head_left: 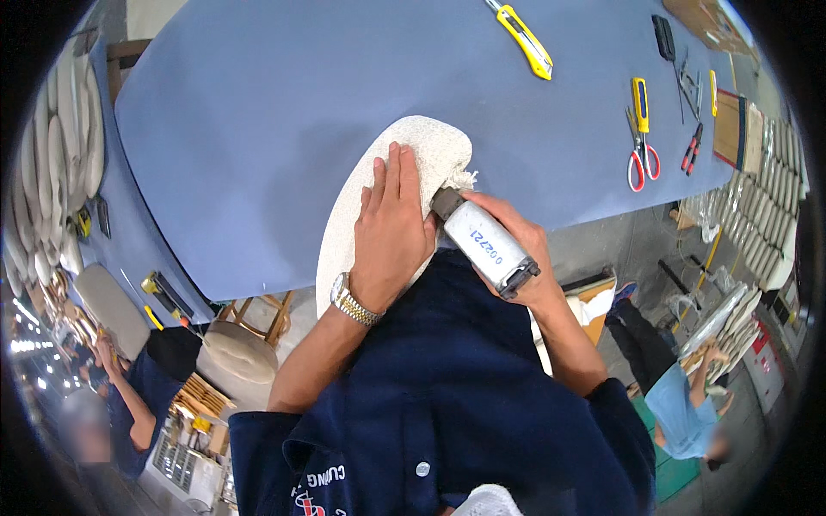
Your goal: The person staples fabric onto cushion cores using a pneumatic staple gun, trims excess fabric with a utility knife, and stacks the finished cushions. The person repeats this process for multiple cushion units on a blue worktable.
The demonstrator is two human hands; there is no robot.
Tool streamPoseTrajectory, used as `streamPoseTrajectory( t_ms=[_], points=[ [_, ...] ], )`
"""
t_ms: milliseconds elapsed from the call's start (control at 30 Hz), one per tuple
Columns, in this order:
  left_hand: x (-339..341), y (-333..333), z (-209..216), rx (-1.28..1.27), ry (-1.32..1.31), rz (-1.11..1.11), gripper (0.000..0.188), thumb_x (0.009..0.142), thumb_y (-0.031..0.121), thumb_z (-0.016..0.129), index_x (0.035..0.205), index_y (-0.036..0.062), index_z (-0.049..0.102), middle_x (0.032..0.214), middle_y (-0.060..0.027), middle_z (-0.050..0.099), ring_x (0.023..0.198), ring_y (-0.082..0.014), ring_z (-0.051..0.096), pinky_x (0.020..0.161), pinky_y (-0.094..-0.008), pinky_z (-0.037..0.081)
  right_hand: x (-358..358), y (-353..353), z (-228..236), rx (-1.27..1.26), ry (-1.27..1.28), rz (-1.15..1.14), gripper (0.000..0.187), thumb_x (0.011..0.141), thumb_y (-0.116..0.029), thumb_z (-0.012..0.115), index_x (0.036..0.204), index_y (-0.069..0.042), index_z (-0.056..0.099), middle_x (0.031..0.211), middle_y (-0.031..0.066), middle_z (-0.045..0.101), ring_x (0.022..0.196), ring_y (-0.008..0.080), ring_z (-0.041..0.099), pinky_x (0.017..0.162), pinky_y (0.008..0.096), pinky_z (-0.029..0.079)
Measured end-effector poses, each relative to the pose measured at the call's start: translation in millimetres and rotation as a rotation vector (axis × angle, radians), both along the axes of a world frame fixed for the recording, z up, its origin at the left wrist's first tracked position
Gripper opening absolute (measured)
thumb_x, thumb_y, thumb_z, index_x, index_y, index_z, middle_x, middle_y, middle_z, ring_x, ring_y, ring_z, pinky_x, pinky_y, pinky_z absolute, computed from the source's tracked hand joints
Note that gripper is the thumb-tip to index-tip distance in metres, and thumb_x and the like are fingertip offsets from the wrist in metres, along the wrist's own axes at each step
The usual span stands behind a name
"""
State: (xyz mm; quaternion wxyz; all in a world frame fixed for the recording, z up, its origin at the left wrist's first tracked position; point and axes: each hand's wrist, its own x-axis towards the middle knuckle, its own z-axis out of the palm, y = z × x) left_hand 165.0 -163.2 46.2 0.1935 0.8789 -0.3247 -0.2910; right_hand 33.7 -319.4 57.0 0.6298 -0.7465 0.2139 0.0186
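A pale, flecked fabric-covered cushion (pixel 430 142) with a rounded end lies on the blue table, its near part against my body. Flat on top of it rests my left hand (pixel 391 228), fingers stretched forward and thumb out to the side. My right hand (pixel 535 258) is wrapped round a silver-grey staple gun (pixel 486 242) with dark ends. The tool's dark nose meets the cushion's right edge, beside gathered, frayed fabric (pixel 462 181). The exact contact point is hidden under the nose.
On the blue table (pixel 258 112) lie a yellow utility knife (pixel 527 45), red-handled scissors (pixel 637 168), a yellow-handled screwdriver (pixel 640 103) and red pliers (pixel 691 150). Stacked cushions (pixel 64 146) stand left. One person works at the lower left, another at the right.
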Motion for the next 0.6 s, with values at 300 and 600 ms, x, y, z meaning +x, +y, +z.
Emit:
streamPoseTrajectory(
  t_ms=[300, 600],
  points=[
    [1, 9, -4, -0.041, -0.028, -0.019, 0.090, 0.080, 0.008, 0.070, 0.158, -0.0050, 0.027, 0.161, -0.0300, 0.035, 0.146, -0.0498, 0.038, 0.113, -0.0579, 0.043, -8, 6, 5, -0.131, -0.147, 0.048, 0.067, 0.075, -0.015, 0.076, 0.140, -0.005, 0.062, 0.118, 0.0193, 0.071, 0.100, 0.0338, 0.071, 0.088, 0.0377, 0.054],
    [-3, 2, 0, 0.011, 0.002, -0.008, 0.089, 0.080, 0.005, 0.069, 0.159, -0.0034, 0.027, 0.162, -0.0294, 0.033, 0.147, -0.0512, 0.036, 0.111, -0.0648, 0.041, -2, 4, 3, -0.022, -0.058, 0.083, 0.065, 0.077, -0.017, 0.076, 0.139, -0.006, 0.062, 0.121, 0.0180, 0.071, 0.107, 0.0330, 0.071, 0.094, 0.0369, 0.053]
  ],
)
